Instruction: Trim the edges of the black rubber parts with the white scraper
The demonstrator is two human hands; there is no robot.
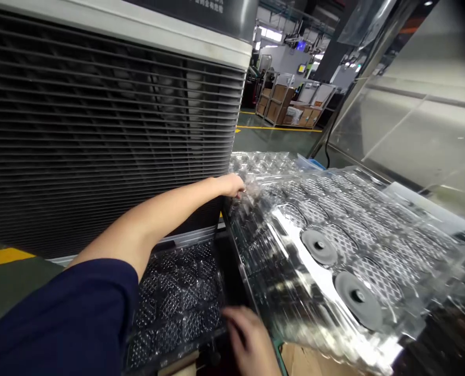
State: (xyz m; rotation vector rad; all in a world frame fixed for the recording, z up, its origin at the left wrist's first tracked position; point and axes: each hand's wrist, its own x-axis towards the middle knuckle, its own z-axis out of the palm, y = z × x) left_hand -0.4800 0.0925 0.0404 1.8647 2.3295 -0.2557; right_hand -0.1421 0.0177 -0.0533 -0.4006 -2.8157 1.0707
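My left hand (pixel 232 185) reaches out to the far left corner of a tall stack of clear plastic blister trays (pixel 345 230). Its fingers are curled closed at the trays' edge and appear to grip the clear plastic tray there. Nearer to me, my right hand (pixel 251 339) is slightly blurred, with thumb and forefinger apart, beside the right edge of a lower clear tray (pixel 177 297) with textured pockets. I see nothing held in it. Two grey round discs with centre knobs, a farther disc (pixel 319 247) and a nearer disc (pixel 358 300), lie on the stack's near side.
A large machine with a slatted grille (pixel 110 120) stands close on the left. Cardboard (pixel 302 360) shows below the stack. A white sheet (pixel 428 206) lies at the stack's right, beside a pale panel (pixel 420 115). Shelves with boxes (pixel 290 104) stand across the floor.
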